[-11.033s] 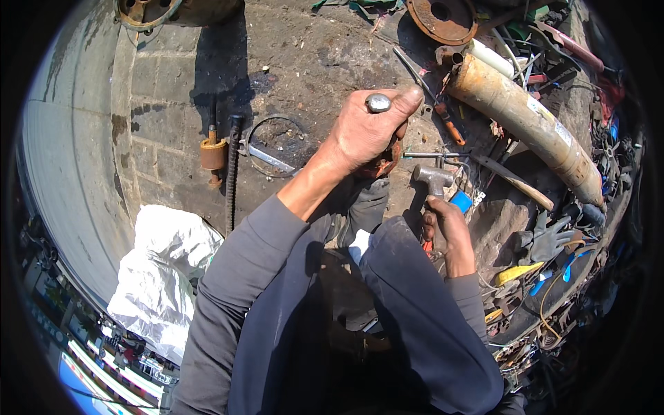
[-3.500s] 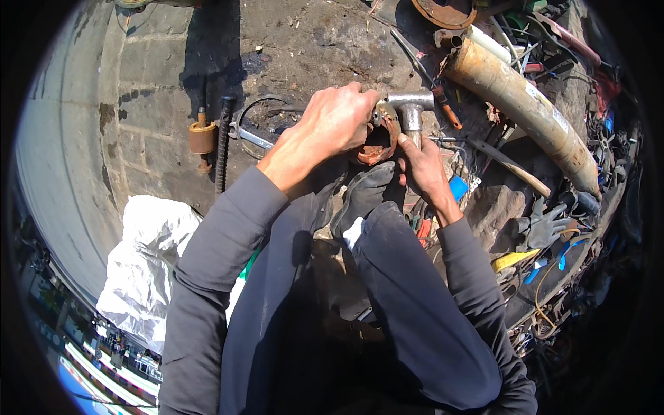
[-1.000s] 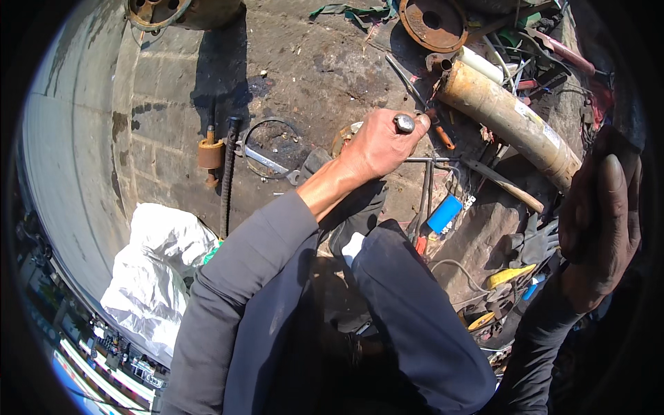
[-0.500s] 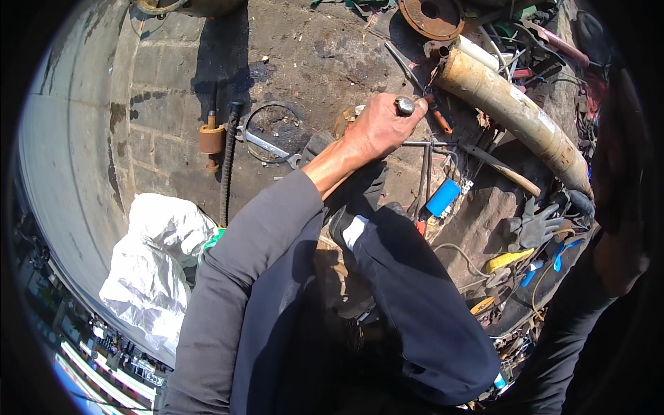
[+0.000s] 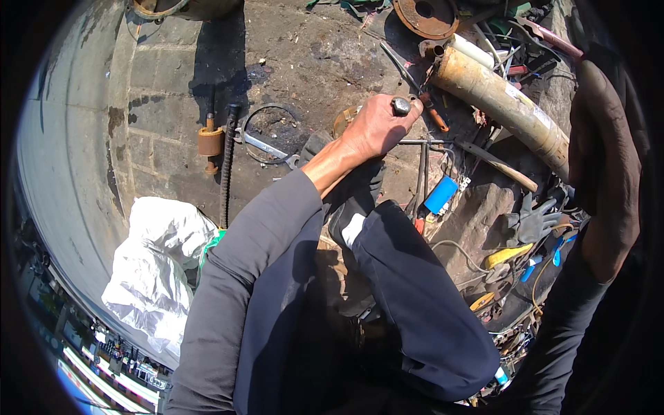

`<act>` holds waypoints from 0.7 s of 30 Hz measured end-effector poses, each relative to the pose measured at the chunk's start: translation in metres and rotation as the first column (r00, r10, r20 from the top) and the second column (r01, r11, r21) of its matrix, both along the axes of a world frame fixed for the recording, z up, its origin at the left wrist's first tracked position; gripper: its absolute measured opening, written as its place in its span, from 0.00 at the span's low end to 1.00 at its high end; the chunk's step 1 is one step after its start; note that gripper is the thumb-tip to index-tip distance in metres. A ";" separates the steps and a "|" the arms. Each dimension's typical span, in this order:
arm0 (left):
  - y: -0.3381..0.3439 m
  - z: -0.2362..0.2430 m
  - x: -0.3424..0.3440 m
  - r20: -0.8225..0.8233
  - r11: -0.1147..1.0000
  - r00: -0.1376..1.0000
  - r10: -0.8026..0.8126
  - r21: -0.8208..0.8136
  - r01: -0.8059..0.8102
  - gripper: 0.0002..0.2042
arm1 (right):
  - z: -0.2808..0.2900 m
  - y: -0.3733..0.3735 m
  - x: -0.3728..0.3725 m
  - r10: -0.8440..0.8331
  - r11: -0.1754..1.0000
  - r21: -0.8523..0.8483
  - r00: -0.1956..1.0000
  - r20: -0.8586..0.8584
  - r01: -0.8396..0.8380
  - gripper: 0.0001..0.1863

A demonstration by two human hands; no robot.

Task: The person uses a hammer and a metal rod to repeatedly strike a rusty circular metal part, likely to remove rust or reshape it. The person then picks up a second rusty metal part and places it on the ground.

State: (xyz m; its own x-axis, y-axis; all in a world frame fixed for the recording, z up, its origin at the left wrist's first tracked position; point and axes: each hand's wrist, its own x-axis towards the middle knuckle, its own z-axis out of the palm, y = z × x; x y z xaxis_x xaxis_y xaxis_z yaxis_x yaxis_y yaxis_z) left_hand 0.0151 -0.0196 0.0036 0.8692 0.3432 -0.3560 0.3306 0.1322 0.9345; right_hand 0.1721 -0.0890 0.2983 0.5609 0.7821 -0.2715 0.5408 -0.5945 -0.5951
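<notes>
My left hand point(image 5: 379, 126) is closed in a fist round a metal rod point(image 5: 400, 106), whose rounded, shiny end sticks up above the thumb. The rod's lower part is hidden under the hand. Beneath the fist, partly covered, is a round brownish metal piece point(image 5: 344, 120) beside my shoe. My right hand point(image 5: 612, 173) is raised at the right rim, close to the camera and in shadow. Its fingers are too dark to tell what they hold, if anything. Just right of my left hand lies a screwdriver with an orange handle point(image 5: 435, 114).
A rusty cylinder point(image 5: 501, 104) and a rusty disc point(image 5: 425, 15) lie at the far right. Nearer are a wooden-handled hammer point(image 5: 498, 166), a blue cylinder point(image 5: 440, 195) and a grey glove point(image 5: 532, 220). To the left are a wrench point(image 5: 266, 146), a ribbed bar point(image 5: 227, 166) and a white sack point(image 5: 152, 256).
My right hand has risen further into view along the right rim, now covering the near end of the rusty cylinder. My left hand keeps its grip on the rod, almost unmoved.
</notes>
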 end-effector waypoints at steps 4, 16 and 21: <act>-0.002 0.000 -0.004 0.068 0.998 0.996 0.054 0.028 -0.056 0.23 | -0.050 -0.006 -0.028 -0.133 0.989 0.066 0.991 -0.031 0.135 0.11; -0.006 -0.017 -0.001 -0.122 0.977 0.992 -0.042 -0.211 0.015 0.23 | -0.085 -0.062 -0.044 -0.431 0.874 -0.028 0.747 -0.507 0.485 0.15; -0.003 -0.010 0.000 -0.127 0.970 0.988 0.082 -0.217 -0.108 0.23 | -0.143 -0.085 -0.070 -0.512 0.749 -0.092 0.486 -0.708 0.656 0.14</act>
